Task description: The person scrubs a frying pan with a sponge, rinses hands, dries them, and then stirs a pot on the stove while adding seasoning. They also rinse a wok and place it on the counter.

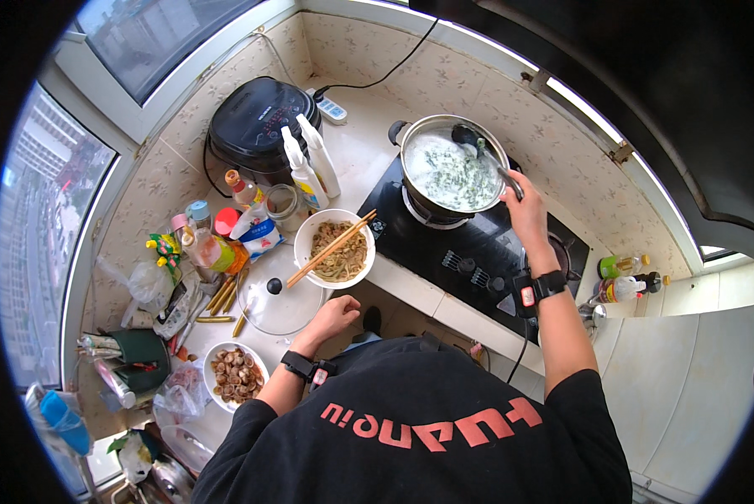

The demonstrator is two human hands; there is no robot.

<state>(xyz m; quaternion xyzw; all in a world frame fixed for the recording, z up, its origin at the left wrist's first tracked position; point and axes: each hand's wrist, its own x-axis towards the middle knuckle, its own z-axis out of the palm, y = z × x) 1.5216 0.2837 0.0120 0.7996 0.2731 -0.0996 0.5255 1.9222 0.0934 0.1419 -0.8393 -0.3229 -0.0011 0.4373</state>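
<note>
My right hand (527, 205) grips the handle of a black ladle (465, 134), whose head dips into a two-handled metal pot (407, 165) on the left burner. Pale, foamy soup with chopped greens (456, 176) fills the pot. My left hand (334, 317) hangs at the counter edge with fingers loosely curled, holding nothing. Just beyond it stands a white bowl (303, 234) of a cooked shredded dish, with wooden chopsticks (330, 250) laid across its rim. Left of that hand lies a glass lid (295, 309) with a black knob.
A black gas hob (408, 236) carries the pot. Behind the bowl are white spray bottles (314, 164), a glass jar (284, 205) and a black rice cooker (257, 116). Seasoning bottles (223, 252) crowd the left, above a bowl of shells (237, 375). More bottles (622, 277) lie right of the hob.
</note>
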